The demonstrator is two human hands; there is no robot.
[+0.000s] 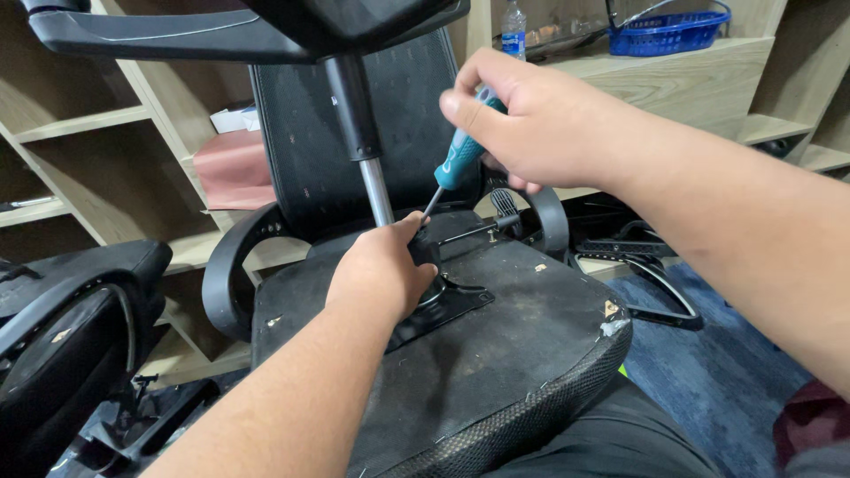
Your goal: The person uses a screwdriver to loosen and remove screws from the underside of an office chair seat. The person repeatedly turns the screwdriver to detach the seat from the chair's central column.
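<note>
Scuffed black upturned chair seat [496, 354], teal screwdriver [456, 159] above.

A single head-worn camera looks forward and down from close range along both forearms onto the underside of an overturned chair seat [496, 354]. The chair fills the middle of the view. Wooden shelves [106, 168] run across the background behind it.

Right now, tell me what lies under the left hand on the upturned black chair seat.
The left hand rests on the black metal mounting plate at the base of the silver gas-lift column. The screwdriver tip ends beside it. Any screw there is covered.
</note>
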